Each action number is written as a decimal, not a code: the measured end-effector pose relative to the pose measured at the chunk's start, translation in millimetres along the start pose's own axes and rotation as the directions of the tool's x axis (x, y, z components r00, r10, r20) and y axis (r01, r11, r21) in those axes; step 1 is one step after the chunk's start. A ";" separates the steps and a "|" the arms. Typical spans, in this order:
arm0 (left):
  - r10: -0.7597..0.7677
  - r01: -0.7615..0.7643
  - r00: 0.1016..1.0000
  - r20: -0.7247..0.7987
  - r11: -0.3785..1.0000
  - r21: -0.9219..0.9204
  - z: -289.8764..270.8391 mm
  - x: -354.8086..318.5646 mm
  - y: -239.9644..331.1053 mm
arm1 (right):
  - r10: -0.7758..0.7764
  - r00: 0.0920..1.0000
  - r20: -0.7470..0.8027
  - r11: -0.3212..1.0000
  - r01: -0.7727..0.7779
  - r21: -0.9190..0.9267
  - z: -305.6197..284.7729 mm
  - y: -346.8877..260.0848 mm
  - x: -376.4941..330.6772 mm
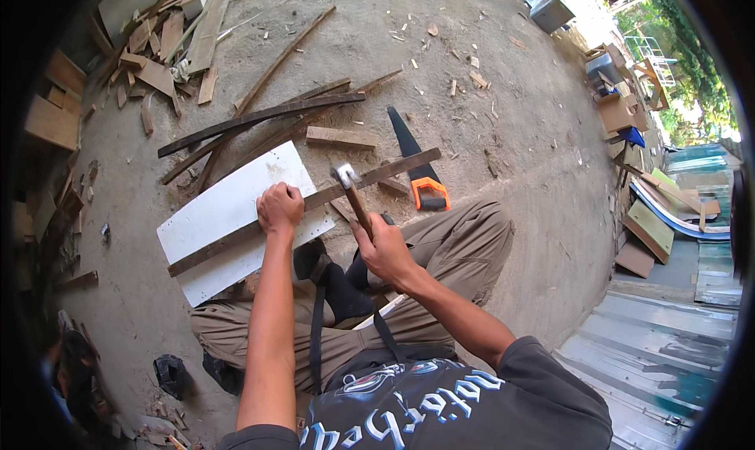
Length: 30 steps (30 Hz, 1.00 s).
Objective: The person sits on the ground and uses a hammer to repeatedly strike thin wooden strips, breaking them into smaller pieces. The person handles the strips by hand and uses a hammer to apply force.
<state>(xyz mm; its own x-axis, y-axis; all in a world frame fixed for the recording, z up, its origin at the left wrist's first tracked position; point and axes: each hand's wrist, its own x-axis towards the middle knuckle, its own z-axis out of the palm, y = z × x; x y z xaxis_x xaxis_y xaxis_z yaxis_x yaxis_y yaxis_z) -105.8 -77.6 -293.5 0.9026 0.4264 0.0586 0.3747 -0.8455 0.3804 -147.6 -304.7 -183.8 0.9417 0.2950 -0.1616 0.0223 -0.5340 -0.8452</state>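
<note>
A long dark wooden strip (236,242) lies slantwise across a white board (228,194) on the ground before my crossed legs. My left hand (280,206) is closed over the strip, its fingers curled around the far edge; whether a smaller thing is in them is hidden. My right hand (383,249) grips a hammer (358,202) by its wooden handle. The hammer's shiny metal head is just over the strip, right of my left hand; I cannot tell whether it touches the wood. Beyond the strip's right end lies a handsaw (405,139) with an orange and black handle (430,194).
Several dark wooden strips (259,118) lie crossed beyond the board, near a short wooden block (340,138). Scrap wood (161,53) is heaped at the far left. Metal sheeting (653,356) and leaning boards (649,230) stand at the right. A black plastic bag (172,375) sits at the lower left.
</note>
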 end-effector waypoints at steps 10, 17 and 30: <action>-0.022 0.023 1.000 0.017 0.999 -0.032 -4.5 0.1 5.5 | 0.209 0.977 0.043 0.978 -0.209 -0.008 8.8 35.4 -14.4; -0.013 0.014 0.999 0.047 0.999 -0.032 -9.4 2.6 7.4 | 0.150 0.988 0.023 0.981 -0.152 0.119 18.6 24.7 -20.2; -0.006 0.006 1.000 0.012 0.998 -0.060 -3.6 1.5 0.6 | -0.093 0.978 -0.186 0.970 0.131 0.203 13.8 11.2 -1.3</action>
<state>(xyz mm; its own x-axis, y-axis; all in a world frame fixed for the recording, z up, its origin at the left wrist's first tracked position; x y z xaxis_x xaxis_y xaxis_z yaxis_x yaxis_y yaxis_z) -104.9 -76.4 -289.9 0.9029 0.4274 0.0453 0.3672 -0.8219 0.4356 -153.3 -300.1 -200.1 0.9815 0.1907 0.0159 0.0772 -0.3182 -0.9449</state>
